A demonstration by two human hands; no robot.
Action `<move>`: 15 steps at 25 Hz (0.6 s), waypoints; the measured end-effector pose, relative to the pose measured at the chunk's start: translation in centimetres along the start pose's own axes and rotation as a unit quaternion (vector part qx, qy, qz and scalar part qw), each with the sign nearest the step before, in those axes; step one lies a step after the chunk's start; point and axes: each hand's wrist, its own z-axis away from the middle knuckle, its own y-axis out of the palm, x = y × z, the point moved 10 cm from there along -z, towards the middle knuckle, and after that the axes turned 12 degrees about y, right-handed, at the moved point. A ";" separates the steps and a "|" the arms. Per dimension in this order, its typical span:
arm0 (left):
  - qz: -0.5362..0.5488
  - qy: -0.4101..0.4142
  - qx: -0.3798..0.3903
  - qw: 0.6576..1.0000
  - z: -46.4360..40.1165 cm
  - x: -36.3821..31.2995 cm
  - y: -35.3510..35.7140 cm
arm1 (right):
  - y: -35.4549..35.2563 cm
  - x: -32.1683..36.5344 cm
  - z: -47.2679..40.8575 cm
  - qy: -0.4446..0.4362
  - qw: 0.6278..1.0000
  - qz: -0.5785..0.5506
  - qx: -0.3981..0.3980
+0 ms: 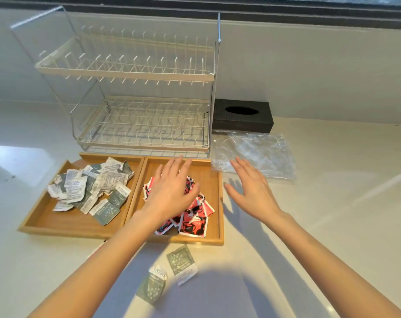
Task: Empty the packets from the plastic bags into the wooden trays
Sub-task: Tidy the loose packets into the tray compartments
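Two wooden trays stand side by side on the white counter. The left tray holds a heap of grey-green and white packets. The right tray holds red, black and white packets. My left hand hovers flat over the red packets, fingers spread, holding nothing. My right hand is open over the counter just right of that tray, its fingertips near a flat, crumpled clear plastic bag. Two grey-green packets lie loose on the counter in front of the trays.
A two-tier wire dish rack stands right behind the trays. A dark tissue box sits behind the plastic bag, against the wall. The counter stretches on to the right and toward me.
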 end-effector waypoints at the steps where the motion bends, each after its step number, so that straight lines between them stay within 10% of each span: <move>1: 0.002 -0.006 -0.005 1.000 1.4 0.5 -0.1 | 0.7 1.0 0.9 -0.014 1.000 -0.002 0.006; 15: 0.079 -0.098 -0.015 0.992 16.7 4.8 3.3 | 12.0 8.4 12.0 -0.124 0.984 -0.024 0.128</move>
